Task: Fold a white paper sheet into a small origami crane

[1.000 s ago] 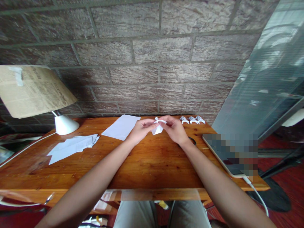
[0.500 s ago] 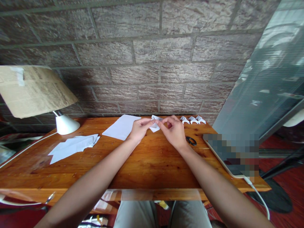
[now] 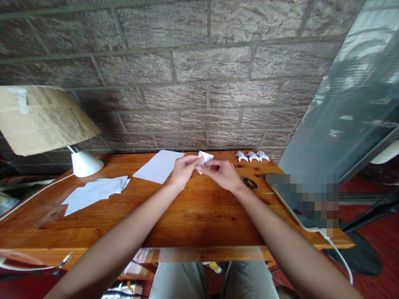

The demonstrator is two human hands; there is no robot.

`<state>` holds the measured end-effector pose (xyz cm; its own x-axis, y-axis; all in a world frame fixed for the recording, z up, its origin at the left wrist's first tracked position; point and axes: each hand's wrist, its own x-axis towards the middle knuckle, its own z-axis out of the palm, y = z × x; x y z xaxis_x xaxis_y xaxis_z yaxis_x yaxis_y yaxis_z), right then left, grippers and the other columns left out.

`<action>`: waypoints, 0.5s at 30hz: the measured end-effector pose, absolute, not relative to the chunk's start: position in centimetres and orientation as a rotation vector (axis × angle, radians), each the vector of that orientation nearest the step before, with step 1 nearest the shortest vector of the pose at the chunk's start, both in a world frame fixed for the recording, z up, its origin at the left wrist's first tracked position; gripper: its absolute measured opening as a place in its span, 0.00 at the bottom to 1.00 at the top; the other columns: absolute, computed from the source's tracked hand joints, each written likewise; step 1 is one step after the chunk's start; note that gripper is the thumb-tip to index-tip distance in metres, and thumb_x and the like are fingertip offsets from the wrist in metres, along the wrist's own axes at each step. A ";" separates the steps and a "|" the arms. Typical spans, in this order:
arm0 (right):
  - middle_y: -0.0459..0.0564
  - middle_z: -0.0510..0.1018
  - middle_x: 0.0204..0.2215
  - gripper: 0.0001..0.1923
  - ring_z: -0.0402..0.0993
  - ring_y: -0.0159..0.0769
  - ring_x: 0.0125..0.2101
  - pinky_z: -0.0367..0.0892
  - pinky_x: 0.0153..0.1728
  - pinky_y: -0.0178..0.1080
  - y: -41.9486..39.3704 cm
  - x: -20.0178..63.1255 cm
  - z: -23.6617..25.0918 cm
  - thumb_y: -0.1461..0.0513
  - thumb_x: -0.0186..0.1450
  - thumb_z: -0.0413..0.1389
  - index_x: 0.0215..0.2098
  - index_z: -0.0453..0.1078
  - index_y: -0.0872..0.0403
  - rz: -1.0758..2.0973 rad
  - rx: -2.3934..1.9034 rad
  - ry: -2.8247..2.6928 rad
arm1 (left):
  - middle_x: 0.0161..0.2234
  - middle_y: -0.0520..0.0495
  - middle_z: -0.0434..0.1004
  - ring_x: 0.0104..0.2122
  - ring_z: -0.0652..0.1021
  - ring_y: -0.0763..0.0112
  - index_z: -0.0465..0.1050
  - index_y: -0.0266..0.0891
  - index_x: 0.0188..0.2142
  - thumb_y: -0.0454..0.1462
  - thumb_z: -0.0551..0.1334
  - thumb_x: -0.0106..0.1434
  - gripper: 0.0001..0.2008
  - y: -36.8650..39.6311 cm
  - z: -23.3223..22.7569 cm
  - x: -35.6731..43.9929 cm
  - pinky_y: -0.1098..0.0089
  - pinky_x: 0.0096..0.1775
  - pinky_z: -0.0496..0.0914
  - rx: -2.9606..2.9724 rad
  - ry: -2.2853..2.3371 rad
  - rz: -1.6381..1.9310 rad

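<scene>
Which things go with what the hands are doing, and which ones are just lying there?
Seem to belong:
folded white paper, held by the left hand and right hand
three small folded papers, probably
plain white sheet, maybe

Probably just lying there:
lamp
tablet
loose papers near the lamp
black thing by the right arm; I can't tell its use

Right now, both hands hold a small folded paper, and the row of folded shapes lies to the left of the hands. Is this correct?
Not quite: in the head view, the left hand and right hand do hold the small folded paper, but the row of folded shapes lies to their right, not left.
</scene>
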<state>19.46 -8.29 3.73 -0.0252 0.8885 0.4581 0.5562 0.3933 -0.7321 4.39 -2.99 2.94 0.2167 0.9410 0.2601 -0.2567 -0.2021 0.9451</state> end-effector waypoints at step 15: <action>0.51 0.78 0.39 0.08 0.75 0.36 0.39 0.68 0.42 0.37 -8.2 19.6 3.9 0.57 0.61 0.62 0.28 0.77 0.52 0.161 -1.228 -1.731 | 0.32 0.46 0.82 0.33 0.78 0.69 0.82 0.35 0.30 0.46 0.77 0.39 0.21 -2.5 2.9 4.2 0.65 0.44 0.72 1.196 0.723 1.205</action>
